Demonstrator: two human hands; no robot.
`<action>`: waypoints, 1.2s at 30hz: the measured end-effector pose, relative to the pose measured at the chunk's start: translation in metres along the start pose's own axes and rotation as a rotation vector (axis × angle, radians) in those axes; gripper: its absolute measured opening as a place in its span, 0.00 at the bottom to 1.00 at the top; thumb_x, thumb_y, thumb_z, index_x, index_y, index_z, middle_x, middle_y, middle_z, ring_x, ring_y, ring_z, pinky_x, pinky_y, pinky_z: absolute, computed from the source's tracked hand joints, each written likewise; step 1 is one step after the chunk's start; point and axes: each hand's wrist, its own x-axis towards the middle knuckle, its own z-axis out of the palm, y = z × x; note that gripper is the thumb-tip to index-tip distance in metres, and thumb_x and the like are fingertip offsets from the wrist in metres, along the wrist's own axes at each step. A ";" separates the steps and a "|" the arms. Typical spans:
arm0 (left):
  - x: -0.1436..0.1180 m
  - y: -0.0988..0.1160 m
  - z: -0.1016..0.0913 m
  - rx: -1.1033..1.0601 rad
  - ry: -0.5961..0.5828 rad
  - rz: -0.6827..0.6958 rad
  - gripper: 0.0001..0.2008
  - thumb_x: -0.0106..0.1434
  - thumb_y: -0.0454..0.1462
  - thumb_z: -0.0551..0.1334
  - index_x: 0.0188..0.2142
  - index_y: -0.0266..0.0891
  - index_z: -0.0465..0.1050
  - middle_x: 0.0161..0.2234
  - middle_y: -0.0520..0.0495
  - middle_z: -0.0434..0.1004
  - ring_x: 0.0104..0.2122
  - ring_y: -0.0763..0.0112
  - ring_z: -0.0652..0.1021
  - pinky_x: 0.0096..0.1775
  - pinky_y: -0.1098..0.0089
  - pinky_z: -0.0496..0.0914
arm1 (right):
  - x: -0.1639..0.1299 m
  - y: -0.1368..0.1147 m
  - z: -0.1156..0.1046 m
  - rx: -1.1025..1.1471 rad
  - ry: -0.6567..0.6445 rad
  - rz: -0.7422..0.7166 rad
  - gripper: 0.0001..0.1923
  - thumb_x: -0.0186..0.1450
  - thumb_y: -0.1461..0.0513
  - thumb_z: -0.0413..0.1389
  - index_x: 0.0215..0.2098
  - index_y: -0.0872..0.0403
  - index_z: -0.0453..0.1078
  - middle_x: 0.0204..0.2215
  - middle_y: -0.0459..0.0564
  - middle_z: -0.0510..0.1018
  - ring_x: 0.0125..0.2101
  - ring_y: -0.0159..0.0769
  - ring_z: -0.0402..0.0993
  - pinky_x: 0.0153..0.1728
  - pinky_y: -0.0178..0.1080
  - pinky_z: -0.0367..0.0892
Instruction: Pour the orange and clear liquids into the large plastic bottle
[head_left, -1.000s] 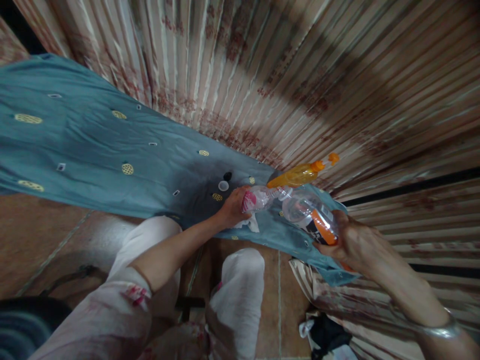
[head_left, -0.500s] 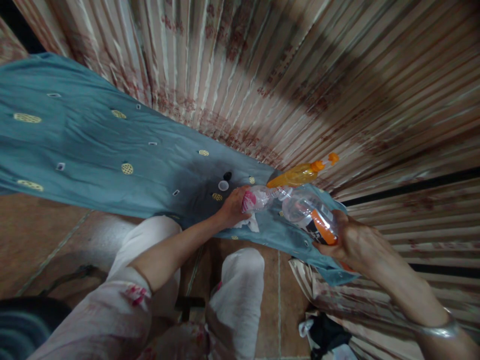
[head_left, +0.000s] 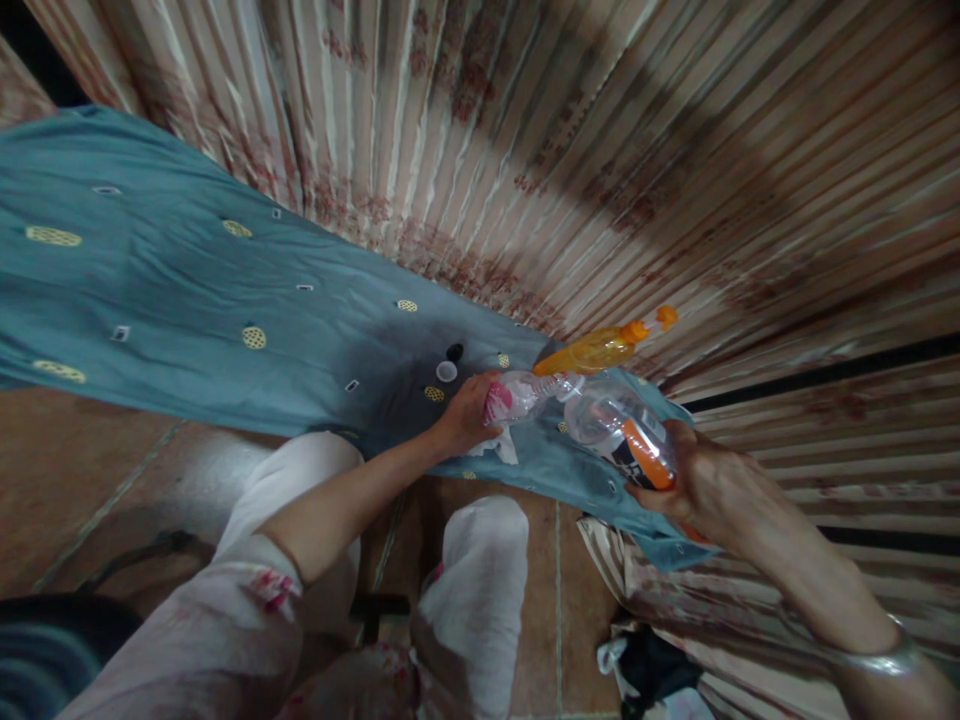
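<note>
My left hand [head_left: 466,418] is closed around a small clear plastic bottle [head_left: 531,392] with a pink label, its neck pointing right. In my right hand [head_left: 701,485] is a larger clear plastic bottle [head_left: 600,415] with an orange and black label, tilted so its neck points left. The two bottle mouths meet, or nearly so; liquid between them cannot be made out. Just behind them is an amber bottle [head_left: 596,350] with an orange top. Below my left hand a crumpled white tissue [head_left: 506,445] shows. Left of the bottles lie a white cap [head_left: 447,372] and a black cap [head_left: 454,352].
A blue-green patterned cloth [head_left: 187,280] covers the long narrow surface. Pleated curtains [head_left: 450,130] hang behind it and to the right. My knees [head_left: 480,560] are close to its front edge. A dark bundle [head_left: 652,670] lies on the tiled floor at lower right.
</note>
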 end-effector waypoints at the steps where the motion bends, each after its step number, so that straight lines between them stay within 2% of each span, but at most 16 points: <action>1: 0.000 0.000 0.000 0.005 -0.007 0.001 0.50 0.53 0.29 0.82 0.75 0.46 0.79 0.76 0.35 0.87 0.78 0.30 0.84 0.83 0.31 0.78 | 0.000 0.001 0.000 0.009 0.004 -0.006 0.18 0.78 0.44 0.61 0.51 0.49 0.74 0.23 0.53 0.81 0.25 0.60 0.87 0.27 0.44 0.63; 5: 0.000 -0.002 -0.001 -0.005 0.002 0.017 0.50 0.53 0.29 0.82 0.75 0.45 0.79 0.76 0.36 0.87 0.77 0.31 0.84 0.82 0.31 0.79 | 0.000 0.001 0.001 0.027 0.022 -0.007 0.17 0.78 0.44 0.59 0.50 0.48 0.72 0.24 0.53 0.81 0.26 0.60 0.88 0.28 0.44 0.65; 11: 0.000 -0.005 -0.001 -0.022 -0.021 0.015 0.50 0.54 0.30 0.82 0.77 0.44 0.77 0.77 0.33 0.85 0.79 0.29 0.83 0.83 0.30 0.77 | 0.000 -0.003 -0.003 0.021 -0.019 0.031 0.17 0.71 0.49 0.66 0.51 0.48 0.72 0.24 0.53 0.82 0.27 0.62 0.90 0.28 0.44 0.67; 14: 0.000 -0.004 0.000 -0.019 -0.009 0.011 0.51 0.54 0.29 0.82 0.77 0.42 0.76 0.78 0.32 0.85 0.80 0.28 0.83 0.84 0.30 0.76 | 0.001 -0.003 -0.005 0.018 -0.030 0.022 0.17 0.71 0.50 0.67 0.50 0.48 0.71 0.24 0.53 0.83 0.27 0.62 0.90 0.28 0.44 0.67; 17: -0.001 -0.001 -0.002 -0.019 -0.023 0.016 0.50 0.54 0.29 0.82 0.75 0.44 0.77 0.77 0.35 0.86 0.78 0.29 0.84 0.83 0.30 0.79 | 0.002 -0.003 -0.005 0.027 -0.022 0.020 0.17 0.71 0.50 0.67 0.50 0.48 0.71 0.26 0.55 0.85 0.28 0.62 0.91 0.28 0.44 0.68; 21: -0.001 0.002 -0.002 -0.012 -0.003 0.025 0.47 0.55 0.29 0.81 0.74 0.43 0.77 0.75 0.36 0.87 0.78 0.30 0.84 0.83 0.36 0.79 | 0.001 -0.003 -0.004 0.007 -0.018 0.024 0.17 0.71 0.51 0.67 0.51 0.49 0.72 0.25 0.55 0.84 0.28 0.64 0.91 0.28 0.44 0.66; 25: 0.001 0.002 -0.002 -0.007 -0.014 0.029 0.50 0.53 0.29 0.82 0.75 0.45 0.77 0.75 0.36 0.87 0.77 0.31 0.85 0.82 0.29 0.79 | 0.000 -0.002 -0.002 -0.006 0.000 -0.008 0.16 0.72 0.51 0.65 0.51 0.49 0.72 0.24 0.54 0.83 0.27 0.63 0.90 0.27 0.44 0.64; 31: 0.002 0.004 -0.006 0.059 -0.069 -0.017 0.51 0.53 0.29 0.82 0.77 0.45 0.77 0.78 0.35 0.86 0.78 0.31 0.84 0.83 0.35 0.78 | 0.001 -0.003 -0.004 -0.014 -0.033 0.008 0.17 0.71 0.49 0.67 0.50 0.49 0.72 0.22 0.52 0.81 0.26 0.62 0.89 0.26 0.44 0.61; 36: 0.000 0.001 0.000 0.032 -0.021 0.008 0.50 0.55 0.29 0.82 0.77 0.43 0.76 0.77 0.34 0.86 0.79 0.29 0.83 0.83 0.34 0.78 | 0.002 -0.002 -0.004 -0.023 -0.038 0.012 0.19 0.71 0.48 0.68 0.51 0.48 0.72 0.23 0.51 0.81 0.27 0.61 0.89 0.27 0.43 0.63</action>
